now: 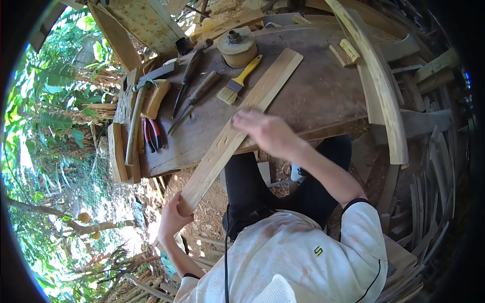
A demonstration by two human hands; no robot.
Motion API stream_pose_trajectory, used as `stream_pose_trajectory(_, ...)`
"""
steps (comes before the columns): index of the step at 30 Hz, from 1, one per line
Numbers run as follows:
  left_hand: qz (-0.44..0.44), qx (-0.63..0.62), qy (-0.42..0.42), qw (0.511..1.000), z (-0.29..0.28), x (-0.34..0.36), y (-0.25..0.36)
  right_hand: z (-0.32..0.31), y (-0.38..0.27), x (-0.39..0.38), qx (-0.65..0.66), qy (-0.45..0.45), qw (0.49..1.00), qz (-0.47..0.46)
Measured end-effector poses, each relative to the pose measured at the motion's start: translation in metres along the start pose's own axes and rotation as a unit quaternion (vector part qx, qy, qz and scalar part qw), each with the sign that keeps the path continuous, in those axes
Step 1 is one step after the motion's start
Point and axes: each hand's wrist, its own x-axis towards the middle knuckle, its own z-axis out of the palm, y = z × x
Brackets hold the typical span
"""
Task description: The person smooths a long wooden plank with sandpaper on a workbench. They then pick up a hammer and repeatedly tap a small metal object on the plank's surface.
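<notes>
My left hand (177,217) grips the lower end of a long, flat light-wood board (207,171) lying diagonally over the workbench edge. My right hand (262,129) is on the board's middle, fingers bent together and slightly blurred; anything under them is hidden. Just beyond it, a yellow-handled paintbrush (242,78) lies beside the board. To its left are two wooden-handled tools (197,96), red-handled pliers (151,134) and a hammer (136,121).
The workbench (323,86) holds a round wooden block with a metal centre (237,48). A long curved plank (384,91) and small offcuts (343,53) occupy its right side. Scrap wood (434,177) is piled at right; foliage (55,121) borders the left. My legs are below the bench edge.
</notes>
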Motion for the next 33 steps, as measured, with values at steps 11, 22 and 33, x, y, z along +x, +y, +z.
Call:
stream_pose_trajectory(11,-0.059,-0.013,-0.028,0.998,-0.011,-0.007,-0.014,-0.013,0.009,0.001,0.014,0.006,1.000,-0.017)
stream_pose_trajectory(22,-0.051,-0.011,-0.027,0.998,-0.012,-0.007,-0.026,-0.029,0.065,0.007,-0.045,0.036,0.998,0.039)
stream_pose_trajectory(33,-0.018,-0.019,0.003,1.000,-0.007,-0.008,-0.030,-0.066,0.086,0.031,-0.072,-0.015,0.976,0.207)
